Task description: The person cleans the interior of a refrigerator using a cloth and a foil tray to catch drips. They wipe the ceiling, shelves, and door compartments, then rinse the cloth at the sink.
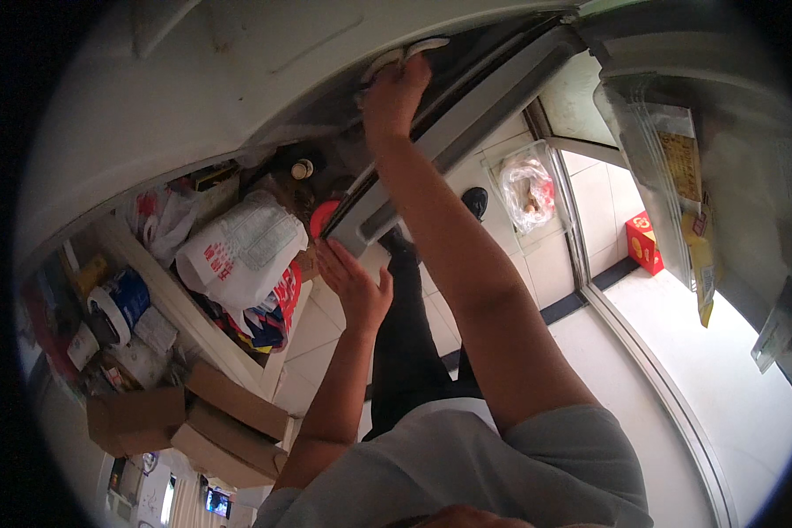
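Note:
My right hand point(396, 99) reaches far forward, its fingers closed on a folded white cloth point(428, 45). The cloth is against the dark face of a panel with a thick grey edge point(462, 125); its lower part is hidden by the hand. My left hand point(356, 284) is at the near corner of that panel, fingertips touching the edge, thumb spread. A red round object point(323, 216) shows beside this corner, partly covered. Close by on the left lies a white plastic bag point(244, 247) bearing red printing.
Left, crowded shelves point(171, 310) hold bags and a blue-and-white container point(122, 307), with an open cardboard box point(231, 429) nearer me. Right, an open door has a clear bin point(647, 178) with packets. A bag of eggs point(528, 191) and a red box point(643, 244) sit farther off.

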Tool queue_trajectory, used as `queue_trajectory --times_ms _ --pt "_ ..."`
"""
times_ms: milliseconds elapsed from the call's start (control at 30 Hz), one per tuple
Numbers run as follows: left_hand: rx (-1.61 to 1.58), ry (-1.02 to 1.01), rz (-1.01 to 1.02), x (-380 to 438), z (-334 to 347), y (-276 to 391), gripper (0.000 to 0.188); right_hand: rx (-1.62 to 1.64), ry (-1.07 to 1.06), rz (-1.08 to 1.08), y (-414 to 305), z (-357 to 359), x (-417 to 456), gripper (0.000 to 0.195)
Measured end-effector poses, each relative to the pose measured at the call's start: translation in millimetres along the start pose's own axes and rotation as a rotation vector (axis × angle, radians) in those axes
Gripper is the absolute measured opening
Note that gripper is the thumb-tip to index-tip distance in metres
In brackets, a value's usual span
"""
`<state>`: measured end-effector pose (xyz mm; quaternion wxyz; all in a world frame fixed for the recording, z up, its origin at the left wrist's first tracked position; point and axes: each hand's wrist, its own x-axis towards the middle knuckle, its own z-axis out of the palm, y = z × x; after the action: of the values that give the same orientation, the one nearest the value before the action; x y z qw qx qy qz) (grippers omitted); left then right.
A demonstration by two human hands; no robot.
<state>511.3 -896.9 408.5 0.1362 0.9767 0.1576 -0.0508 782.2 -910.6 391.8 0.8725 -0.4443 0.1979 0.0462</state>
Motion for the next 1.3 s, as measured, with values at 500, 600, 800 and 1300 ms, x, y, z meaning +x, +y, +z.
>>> queue_trajectory --times_ms 500,600,800,1300 --pt "0.051 -0.022 0.050 -17.6 7.4 8.6 0.100 -0.422 0.082 -0.261 29.3 -20.8 25.6 0.008" --pt "0.041 -0.013 0.044 -18.4 8.4 10.4 0.100 -0.017 0.094 -0.202 8.5 9.0 -21.7 0.021" --pt "0.026 -0.032 0.006 -20.4 10.5 12.0 0.099 -2.212 0.057 -0.483 -28.6 -29.6 50.2 0.031" --pt "-0.017 -0.083 0.030 -33.1 12.4 24.4 0.096 -1.709 -0.128 -0.407 -88.0 -49.5 50.9 0.021"
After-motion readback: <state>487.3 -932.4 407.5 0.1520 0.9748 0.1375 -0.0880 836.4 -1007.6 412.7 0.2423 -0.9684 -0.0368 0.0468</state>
